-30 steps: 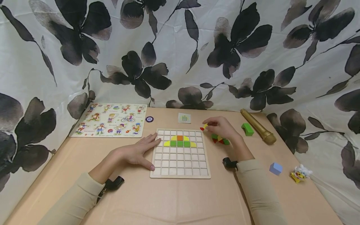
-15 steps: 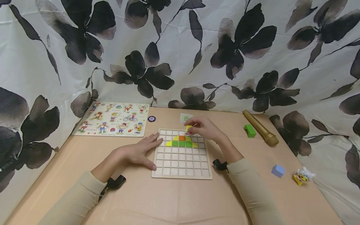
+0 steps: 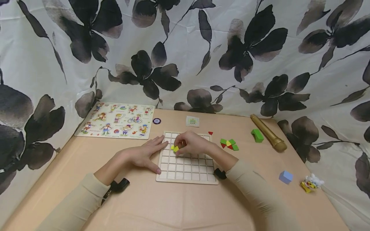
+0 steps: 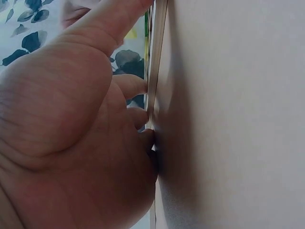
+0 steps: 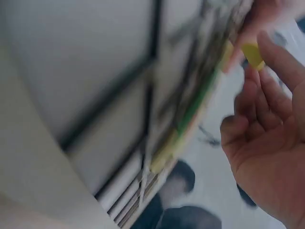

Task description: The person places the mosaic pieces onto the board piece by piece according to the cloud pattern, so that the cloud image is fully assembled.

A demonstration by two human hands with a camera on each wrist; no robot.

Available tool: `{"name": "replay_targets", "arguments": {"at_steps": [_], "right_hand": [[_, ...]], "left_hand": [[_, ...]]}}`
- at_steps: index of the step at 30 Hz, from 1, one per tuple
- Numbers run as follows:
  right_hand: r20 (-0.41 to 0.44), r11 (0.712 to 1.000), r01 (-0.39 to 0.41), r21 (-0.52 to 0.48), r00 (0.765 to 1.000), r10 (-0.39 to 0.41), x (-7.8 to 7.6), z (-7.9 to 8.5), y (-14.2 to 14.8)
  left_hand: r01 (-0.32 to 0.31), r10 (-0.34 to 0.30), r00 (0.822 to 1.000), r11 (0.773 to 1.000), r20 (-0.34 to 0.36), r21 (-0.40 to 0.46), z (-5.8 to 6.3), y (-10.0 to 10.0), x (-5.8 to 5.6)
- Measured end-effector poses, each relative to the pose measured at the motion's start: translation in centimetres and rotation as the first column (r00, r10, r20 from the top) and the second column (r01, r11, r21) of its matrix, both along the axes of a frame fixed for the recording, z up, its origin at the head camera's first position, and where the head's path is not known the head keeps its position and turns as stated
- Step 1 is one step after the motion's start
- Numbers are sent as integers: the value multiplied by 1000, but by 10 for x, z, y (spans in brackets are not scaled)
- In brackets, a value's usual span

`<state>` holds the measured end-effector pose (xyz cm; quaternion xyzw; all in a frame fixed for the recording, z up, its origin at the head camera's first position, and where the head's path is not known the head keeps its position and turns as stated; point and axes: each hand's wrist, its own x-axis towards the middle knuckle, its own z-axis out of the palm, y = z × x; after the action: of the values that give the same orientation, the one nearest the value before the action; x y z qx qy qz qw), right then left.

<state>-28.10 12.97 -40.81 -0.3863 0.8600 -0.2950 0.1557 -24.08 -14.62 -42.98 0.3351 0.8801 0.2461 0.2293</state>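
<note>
A wooden grid board lies in the middle of the table. My left hand rests at its left edge with the fingers spread; in the left wrist view the fingertips touch the board's side. Over the upper left cells, my right hand pinches a small yellow tile between thumb and fingers. The same yellow tile shows at the fingertips in the right wrist view. Green tiles sit in a row on the board there, blurred; in the head view my right hand covers most of them.
Right of the board lie loose tiles in green, red and yellow, and one red triangle. Behind it is a pattern card. A picture board, green arch block, golden microphone, blue block and toy figure surround it.
My right hand has moved left from beside the loose tiles to the board's upper left cells, carrying the yellow tile. The left hand has stayed at the board's edge.
</note>
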Motion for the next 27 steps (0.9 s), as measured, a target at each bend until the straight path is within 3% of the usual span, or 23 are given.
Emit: {"name": "replay_targets", "arguments": {"at_steps": [5,10,18,23,27], "right_hand": [[15,999,35,17,999,-35,5,-10,-11],[-29,998,44,48,999,-43,8,-11,-14],[5,997,38,66,999,-39,9,-9,-7],[-26,999,16,32,1000,-15,3,0,6],[-84,998,61,-16,995,-62,-2,18,28]], "left_hand": [[3,-3,1000,1000,2,5,1,0,0],[1,-1,1000,1000,5,4,1,0,1],[6,-6,1000,1000,-3,5,1,0,1],[3,-3,1000,1000,-2,1,2,1,1],[-4,4,1000,1000,2,-1,2,1,1]]}}
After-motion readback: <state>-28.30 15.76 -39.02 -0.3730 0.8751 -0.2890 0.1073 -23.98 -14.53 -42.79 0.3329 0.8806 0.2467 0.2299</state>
